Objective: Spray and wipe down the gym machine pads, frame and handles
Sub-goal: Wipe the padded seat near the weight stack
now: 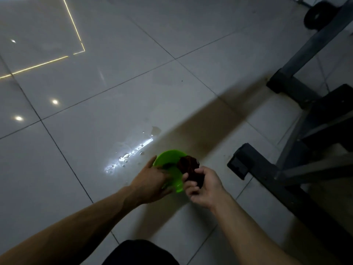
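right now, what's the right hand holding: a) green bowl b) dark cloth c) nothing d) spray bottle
b: the right hand grips a bunched dark cloth over the green bowl on the floor.

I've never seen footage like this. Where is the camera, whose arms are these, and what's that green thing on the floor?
There is no robot here. A person wears a single camera on the head, looking down, so the two bare arms are their own. On the grey tiled floor stands a green bowl, with water splashes beside it. The right hand grips a dark, bunched cloth over the bowl. The left hand reaches over the bowl's near side with fairly straight fingers; the blur hides whether it touches. The dark bars on the right are the gym machine frame, resting on the floor.
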Action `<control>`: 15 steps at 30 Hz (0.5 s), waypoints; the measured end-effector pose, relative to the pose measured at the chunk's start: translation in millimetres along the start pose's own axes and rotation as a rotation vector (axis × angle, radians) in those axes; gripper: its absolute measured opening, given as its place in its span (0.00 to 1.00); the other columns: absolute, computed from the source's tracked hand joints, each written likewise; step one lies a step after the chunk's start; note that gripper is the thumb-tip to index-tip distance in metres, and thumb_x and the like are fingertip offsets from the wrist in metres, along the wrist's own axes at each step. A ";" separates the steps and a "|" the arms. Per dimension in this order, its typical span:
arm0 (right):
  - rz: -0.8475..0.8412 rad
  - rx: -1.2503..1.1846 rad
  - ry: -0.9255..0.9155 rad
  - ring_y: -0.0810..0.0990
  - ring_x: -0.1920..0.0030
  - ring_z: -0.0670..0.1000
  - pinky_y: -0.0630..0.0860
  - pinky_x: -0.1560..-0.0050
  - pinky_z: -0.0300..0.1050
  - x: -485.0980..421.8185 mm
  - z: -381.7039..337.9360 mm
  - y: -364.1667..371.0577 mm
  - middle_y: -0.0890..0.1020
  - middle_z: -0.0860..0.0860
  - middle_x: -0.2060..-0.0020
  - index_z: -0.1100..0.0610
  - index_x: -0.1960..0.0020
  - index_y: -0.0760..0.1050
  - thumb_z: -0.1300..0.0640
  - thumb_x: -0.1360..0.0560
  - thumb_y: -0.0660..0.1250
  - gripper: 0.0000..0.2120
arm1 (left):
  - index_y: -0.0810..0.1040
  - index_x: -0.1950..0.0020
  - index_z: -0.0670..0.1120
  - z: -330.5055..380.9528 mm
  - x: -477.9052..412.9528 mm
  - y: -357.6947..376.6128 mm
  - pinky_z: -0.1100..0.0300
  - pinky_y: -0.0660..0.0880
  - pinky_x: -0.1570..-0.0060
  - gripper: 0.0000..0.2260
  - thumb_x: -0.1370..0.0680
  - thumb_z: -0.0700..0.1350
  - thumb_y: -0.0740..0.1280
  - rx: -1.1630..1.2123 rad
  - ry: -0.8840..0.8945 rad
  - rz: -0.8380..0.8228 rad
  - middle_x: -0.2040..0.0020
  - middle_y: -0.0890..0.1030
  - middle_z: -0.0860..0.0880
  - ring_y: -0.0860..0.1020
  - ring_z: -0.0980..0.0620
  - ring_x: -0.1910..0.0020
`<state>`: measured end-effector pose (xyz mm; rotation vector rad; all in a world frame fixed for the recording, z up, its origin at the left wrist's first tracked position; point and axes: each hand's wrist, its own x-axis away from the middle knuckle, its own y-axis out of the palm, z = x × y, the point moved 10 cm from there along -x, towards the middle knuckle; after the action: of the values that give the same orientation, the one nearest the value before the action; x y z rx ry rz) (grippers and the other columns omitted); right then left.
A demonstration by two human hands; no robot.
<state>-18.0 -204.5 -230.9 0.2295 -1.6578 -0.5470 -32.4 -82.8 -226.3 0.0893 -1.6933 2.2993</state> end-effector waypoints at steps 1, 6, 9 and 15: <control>-0.030 -0.016 0.009 0.66 0.77 0.48 0.55 0.78 0.35 -4.2 2.3 4.0 0.74 0.54 0.66 0.65 0.48 0.72 0.54 0.26 0.59 0.15 | 0.76 0.32 0.57 -3.8 3.4 -20.6 0.46 0.60 0.24 0.21 0.19 0.62 0.55 0.222 -0.046 0.136 0.40 0.82 0.54 0.77 0.50 0.35; -0.112 0.128 -0.029 0.57 0.81 0.46 0.49 0.77 0.34 -8.0 10.3 31.1 0.63 0.47 0.75 0.56 0.65 0.70 0.47 0.25 0.56 0.16 | 0.57 0.17 0.52 8.1 -6.6 -63.0 0.61 0.66 0.30 0.29 0.16 0.61 0.53 0.767 -0.043 0.254 0.25 0.71 0.52 0.70 0.56 0.28; -0.069 0.320 -0.072 0.55 0.81 0.46 0.48 0.75 0.33 -3.4 6.7 37.4 0.60 0.47 0.77 0.52 0.70 0.65 0.45 0.25 0.55 0.19 | 0.71 0.26 0.52 17.3 -15.6 -76.8 0.55 0.74 0.40 0.22 0.15 0.60 0.52 0.689 0.014 0.324 0.37 0.78 0.52 0.77 0.52 0.40; 0.205 0.803 -0.400 0.61 0.78 0.47 0.53 0.74 0.37 5.7 -26.7 36.8 0.69 0.50 0.74 0.53 0.62 0.73 0.37 0.17 0.49 0.27 | 0.75 0.57 0.50 14.9 -15.6 -95.1 0.58 0.64 0.63 0.20 0.16 0.58 0.49 0.241 -0.091 0.519 0.63 0.78 0.49 0.77 0.45 0.64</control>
<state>12.8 -181.1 -206.4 0.5491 -2.2006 0.2771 5.7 -74.0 -137.0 -0.2271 -1.6156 2.9116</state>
